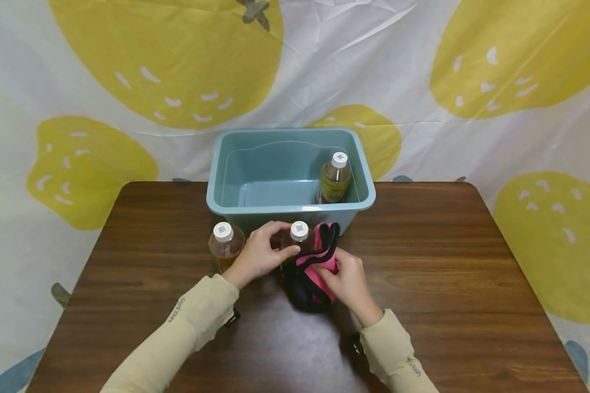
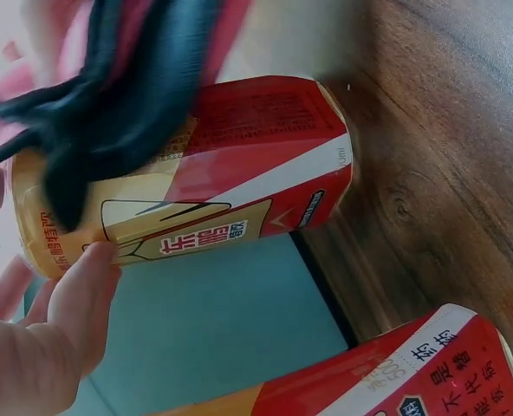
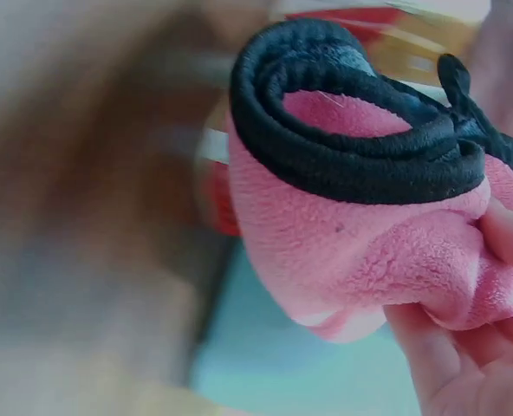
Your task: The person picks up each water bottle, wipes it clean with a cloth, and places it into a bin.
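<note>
My left hand (image 1: 261, 254) grips a white-capped bottle (image 1: 299, 231) around its upper part, just in front of the tub; its red and gold label (image 2: 230, 186) shows in the left wrist view. My right hand (image 1: 348, 281) pinches a bunched pink cloth with black edging (image 1: 324, 263) against that bottle's right side. In the right wrist view the cloth (image 3: 360, 234) is folded over between thumb and fingers. Beside my left wrist stands another white-capped bottle (image 1: 223, 240). A third bottle (image 1: 334, 180) stands inside the light blue tub (image 1: 290, 209), at its right end.
The tub stands at the back edge of the brown wooden table (image 1: 442, 273). Behind the table hangs a white curtain (image 1: 324, 71) printed with yellow fruit. Table surface extends to both sides of the bottles and in front of them.
</note>
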Demonstrator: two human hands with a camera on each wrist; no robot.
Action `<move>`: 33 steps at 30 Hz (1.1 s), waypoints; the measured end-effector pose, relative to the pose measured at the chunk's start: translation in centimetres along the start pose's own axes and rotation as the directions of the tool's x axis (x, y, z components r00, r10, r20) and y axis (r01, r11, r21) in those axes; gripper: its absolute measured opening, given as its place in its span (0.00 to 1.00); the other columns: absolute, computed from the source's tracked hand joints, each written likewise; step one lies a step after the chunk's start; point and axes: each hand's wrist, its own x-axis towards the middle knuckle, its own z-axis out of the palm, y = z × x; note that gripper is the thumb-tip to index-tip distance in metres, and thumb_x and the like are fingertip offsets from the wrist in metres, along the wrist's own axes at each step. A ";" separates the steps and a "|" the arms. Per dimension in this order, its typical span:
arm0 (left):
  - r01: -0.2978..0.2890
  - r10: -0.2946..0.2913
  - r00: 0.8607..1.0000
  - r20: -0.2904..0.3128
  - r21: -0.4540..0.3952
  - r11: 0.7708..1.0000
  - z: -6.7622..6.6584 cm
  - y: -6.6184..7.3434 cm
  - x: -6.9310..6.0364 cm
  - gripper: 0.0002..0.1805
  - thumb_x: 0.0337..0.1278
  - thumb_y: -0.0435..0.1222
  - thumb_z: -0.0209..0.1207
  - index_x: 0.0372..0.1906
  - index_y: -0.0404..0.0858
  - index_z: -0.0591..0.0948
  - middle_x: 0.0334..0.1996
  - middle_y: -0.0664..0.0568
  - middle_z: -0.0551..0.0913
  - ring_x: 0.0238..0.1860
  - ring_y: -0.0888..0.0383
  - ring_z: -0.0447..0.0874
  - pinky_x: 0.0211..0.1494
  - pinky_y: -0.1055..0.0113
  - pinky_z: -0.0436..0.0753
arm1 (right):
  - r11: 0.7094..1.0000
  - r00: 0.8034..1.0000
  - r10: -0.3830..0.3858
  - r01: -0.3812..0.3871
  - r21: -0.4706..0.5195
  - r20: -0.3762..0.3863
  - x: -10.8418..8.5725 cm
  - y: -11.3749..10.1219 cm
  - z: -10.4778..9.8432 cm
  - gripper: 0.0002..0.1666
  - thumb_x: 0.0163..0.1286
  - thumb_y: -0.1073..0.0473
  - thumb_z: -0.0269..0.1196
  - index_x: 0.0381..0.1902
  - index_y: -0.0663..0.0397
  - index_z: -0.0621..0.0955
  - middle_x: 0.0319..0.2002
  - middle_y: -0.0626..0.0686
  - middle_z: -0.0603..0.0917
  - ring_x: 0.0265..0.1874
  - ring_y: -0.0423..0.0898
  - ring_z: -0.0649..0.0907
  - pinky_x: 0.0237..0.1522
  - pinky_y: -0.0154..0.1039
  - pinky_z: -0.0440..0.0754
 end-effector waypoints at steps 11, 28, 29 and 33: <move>0.012 -0.012 1.000 0.005 -0.025 1.000 -0.1 -0.1 0.2 0.20 0.39 0.29 0.63 0.45 0.36 0.79 0.38 0.46 0.80 0.36 0.54 0.79 0.41 0.62 0.79 | 0.997 0.998 -0.012 0.017 -0.072 0.066 2.6 -3.0 -1.9 0.09 0.48 0.60 0.71 0.27 0.55 0.81 0.18 0.49 0.79 0.17 0.41 0.72 0.20 0.35 0.71; 0.021 -0.021 1.000 0.006 0.003 1.000 -0.1 -0.2 0.4 0.20 0.42 0.34 0.66 0.45 0.36 0.79 0.39 0.47 0.80 0.38 0.55 0.79 0.43 0.62 0.79 | 0.995 0.997 0.061 -0.058 -0.075 0.041 1.1 -1.3 -0.5 0.06 0.45 0.69 0.67 0.22 0.58 0.79 0.14 0.50 0.78 0.15 0.44 0.73 0.18 0.38 0.71; 0.022 -0.022 1.000 0.007 0.005 1.000 -0.1 -0.2 0.4 0.21 0.42 0.35 0.67 0.45 0.36 0.79 0.39 0.47 0.80 0.38 0.54 0.79 0.43 0.61 0.79 | 0.995 0.997 0.056 -0.052 -0.080 0.046 1.0 -0.9 -0.3 0.07 0.44 0.69 0.66 0.22 0.59 0.78 0.14 0.51 0.78 0.15 0.45 0.73 0.18 0.38 0.71; 0.041 -0.041 0.999 0.013 0.004 0.999 -0.1 0.0 0.2 0.22 0.42 0.38 0.68 0.46 0.36 0.78 0.41 0.47 0.80 0.40 0.54 0.79 0.44 0.60 0.79 | 0.993 0.993 0.074 -0.064 -0.103 0.096 -0.1 1.0 1.1 0.09 0.42 0.70 0.67 0.20 0.57 0.77 0.14 0.50 0.78 0.16 0.44 0.75 0.18 0.38 0.71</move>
